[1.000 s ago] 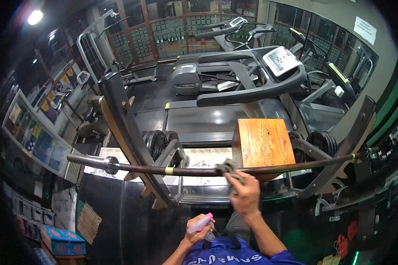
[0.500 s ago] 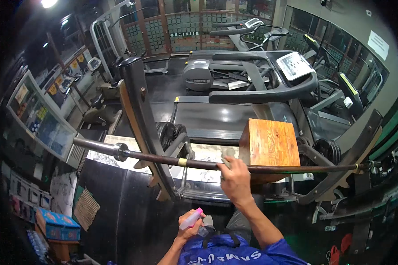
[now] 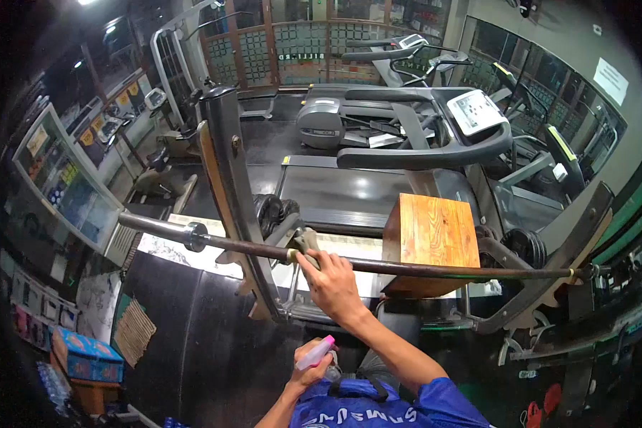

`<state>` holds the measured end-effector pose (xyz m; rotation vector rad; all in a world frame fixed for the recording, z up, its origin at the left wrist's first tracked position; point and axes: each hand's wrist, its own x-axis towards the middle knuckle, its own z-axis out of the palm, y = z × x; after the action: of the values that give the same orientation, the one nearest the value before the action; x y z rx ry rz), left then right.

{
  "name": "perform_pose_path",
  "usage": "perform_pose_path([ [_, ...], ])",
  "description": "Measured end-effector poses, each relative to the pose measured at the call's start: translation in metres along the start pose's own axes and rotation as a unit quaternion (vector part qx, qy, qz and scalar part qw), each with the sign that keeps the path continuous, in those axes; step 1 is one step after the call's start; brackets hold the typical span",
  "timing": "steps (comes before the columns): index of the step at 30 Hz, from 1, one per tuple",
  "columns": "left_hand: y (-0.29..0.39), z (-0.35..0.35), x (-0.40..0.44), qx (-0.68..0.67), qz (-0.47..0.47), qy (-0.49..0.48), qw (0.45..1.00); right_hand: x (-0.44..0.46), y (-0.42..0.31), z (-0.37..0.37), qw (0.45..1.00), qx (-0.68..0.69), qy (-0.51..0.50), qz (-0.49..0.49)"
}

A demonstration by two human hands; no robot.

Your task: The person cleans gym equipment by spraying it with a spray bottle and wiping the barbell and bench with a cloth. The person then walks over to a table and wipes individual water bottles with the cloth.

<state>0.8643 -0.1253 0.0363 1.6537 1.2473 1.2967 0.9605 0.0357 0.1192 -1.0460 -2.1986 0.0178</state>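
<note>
A long barbell [image 3: 435, 269] lies across the rack in front of me, its thick metal sleeve at the left. My right hand [image 3: 337, 291] is closed around a greyish cloth [image 3: 306, 242] and presses it over the bar, close to the pale yellow band near the left upright. Part of the cloth sticks up behind the bar; the rest is hidden by my fingers. Low in front of my body, my left hand [image 3: 308, 357] grips a small translucent spray bottle [image 3: 315, 354] with a pink top, tilted to the right.
Rack uprights stand at left [image 3: 225, 157] and right [image 3: 581, 228]. Behind the bar is a wooden box [image 3: 439, 232], with weight plates [image 3: 526, 246] on the rack's pegs. A treadmill [image 3: 349, 189] lies beyond. At the lower left sits a blue carton [image 3: 87, 357].
My right hand has slid left along the bar with the cloth, from near the middle to the yellow band. My left hand keeps the spray bottle in nearly the same place.
</note>
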Motion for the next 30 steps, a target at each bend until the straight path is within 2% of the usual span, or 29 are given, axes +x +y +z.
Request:
perform_pose_path([
  [2,-0.005,0.001,0.004,0.007,0.042,0.001,0.999,-0.016,0.004,-0.019,0.999,-0.005,0.0,0.035],
  [5,-0.021,0.008,-0.002,-0.118,-0.041,-0.005,0.992,-0.045,0.015,-0.049,0.997,-0.022,0.005,0.079],
  [8,-0.015,0.008,0.0,-0.187,-0.068,-0.008,0.98,-0.083,0.042,-0.071,0.991,-0.057,0.036,0.118],
  [10,-0.017,0.007,-0.002,-0.175,-0.067,-0.012,0.982,-0.109,0.063,-0.087,0.978,-0.115,0.039,0.171],
  [12,-0.021,0.006,-0.005,-0.168,-0.06,-0.02,0.984,-0.147,0.093,-0.097,0.945,-0.156,0.05,0.283],
  [13,-0.024,0.005,-0.007,-0.169,-0.053,-0.024,0.984,-0.169,0.112,-0.104,0.928,-0.118,0.07,0.347],
  [15,-0.025,0.005,-0.007,-0.167,-0.048,-0.025,0.984,-0.192,0.123,-0.133,0.904,-0.04,0.137,0.403],
  [20,-0.023,0.009,-0.005,-0.183,-0.064,-0.033,0.98,-0.201,0.114,-0.157,0.869,0.142,0.263,0.394],
  [24,-0.018,0.012,0.0,-0.166,-0.049,-0.041,0.984,-0.183,0.113,-0.146,0.892,0.129,0.326,0.284],
  [25,-0.018,0.013,0.001,-0.164,-0.047,-0.044,0.984,-0.175,0.117,-0.14,0.898,0.101,0.362,0.229],
  [27,-0.018,0.015,0.002,-0.164,-0.052,-0.047,0.984,-0.149,0.113,-0.141,0.929,-0.027,0.331,0.163],
  [29,-0.017,0.017,0.002,-0.168,-0.065,-0.046,0.983,-0.12,0.109,-0.139,0.955,-0.147,0.181,0.186],
  [30,-0.017,0.019,0.001,-0.172,-0.066,-0.047,0.982,-0.106,0.105,-0.135,0.96,-0.162,0.102,0.204],
])
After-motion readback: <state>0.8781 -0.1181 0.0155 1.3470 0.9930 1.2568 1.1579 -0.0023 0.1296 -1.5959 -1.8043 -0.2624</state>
